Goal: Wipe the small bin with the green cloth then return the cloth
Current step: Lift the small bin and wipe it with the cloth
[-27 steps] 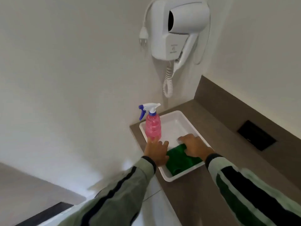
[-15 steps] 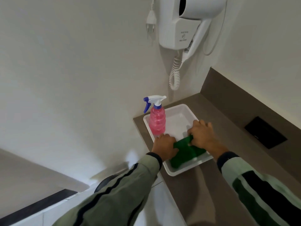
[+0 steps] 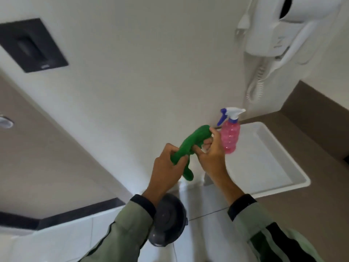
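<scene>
Both my hands hold the green cloth (image 3: 190, 146) in the air, left of the counter's edge. My left hand (image 3: 166, 171) grips its lower end, and my right hand (image 3: 211, 156) pinches its upper end. The cloth is bunched into a roll between them. The small grey bin (image 3: 169, 222) stands on the floor directly below my hands, its round lid partly hidden behind my left sleeve. The white tray (image 3: 279, 167) lies on the brown counter to the right, with no cloth in it.
A pink spray bottle (image 3: 230, 137) stands at the tray's left corner, just behind my right hand. A white hair dryer (image 3: 283, 31) hangs on the wall above. A dark flush plate (image 3: 32, 44) is set in the wall at upper left. White floor tiles surround the bin.
The green cloth has been lifted out of the white tray and carried left, clear of the counter. My view has swung left and down, bringing the bin into sight.
</scene>
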